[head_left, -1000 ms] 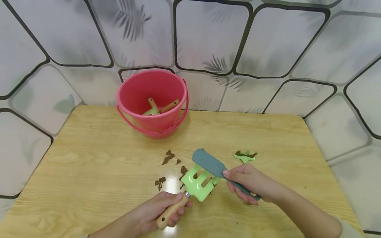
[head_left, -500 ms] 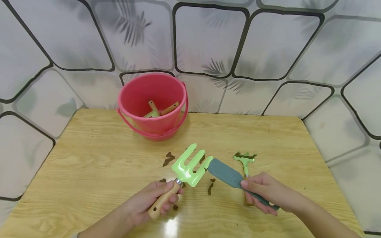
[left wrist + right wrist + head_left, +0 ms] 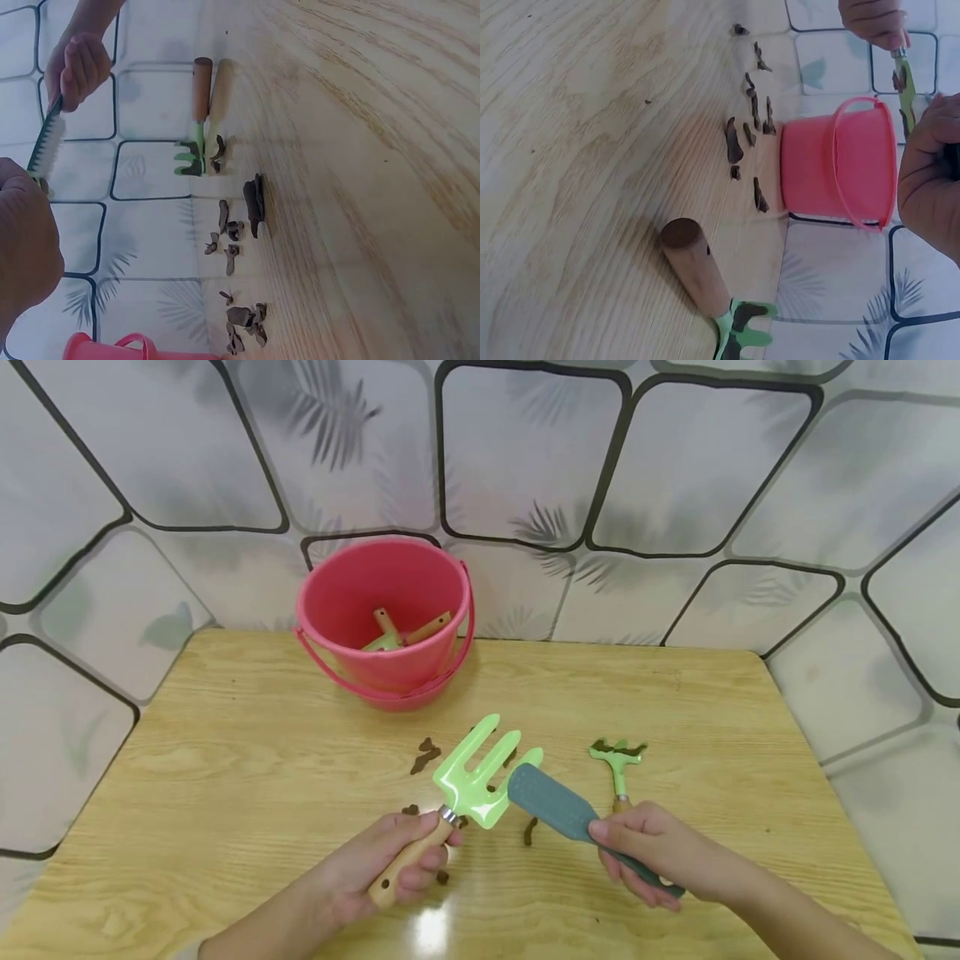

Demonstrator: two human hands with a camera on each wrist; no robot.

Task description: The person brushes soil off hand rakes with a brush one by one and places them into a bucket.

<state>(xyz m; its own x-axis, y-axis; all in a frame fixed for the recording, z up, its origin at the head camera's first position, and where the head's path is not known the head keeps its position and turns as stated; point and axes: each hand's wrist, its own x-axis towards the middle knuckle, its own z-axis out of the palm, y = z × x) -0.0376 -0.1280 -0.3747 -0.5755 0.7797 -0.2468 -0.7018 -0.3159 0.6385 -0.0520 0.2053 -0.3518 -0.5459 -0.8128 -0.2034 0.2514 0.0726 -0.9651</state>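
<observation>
My left hand (image 3: pixel 393 864) grips the wooden handle of a light green hand fork (image 3: pixel 472 789), raised above the table with its tines pointing away from me. Pinched in my right hand (image 3: pixel 656 852) is a grey-blue brush (image 3: pixel 555 802), whose pale bristles face the fork in the left wrist view. The brush's head overlaps the fork's right tine in the head view. Brown bits show at the fork's (image 3: pixel 906 86) tines in the right wrist view. A green hand rake (image 3: pixel 618 764) with brown bits on its prongs lies partly behind my right hand.
A pink bucket (image 3: pixel 375 668) stands at the back left of the wooden table (image 3: pixel 247 760), with wooden-handled tools (image 3: pixel 427 628) inside. Brown crumbs (image 3: pixel 426 756) are scattered under and around the fork. A patterned wall (image 3: pixel 517 460) rises behind the table.
The fork has swung left and up, its tines turning from rightward to away from me. The brush has shifted right, then slightly back left onto the right tine. Both grips persist.
</observation>
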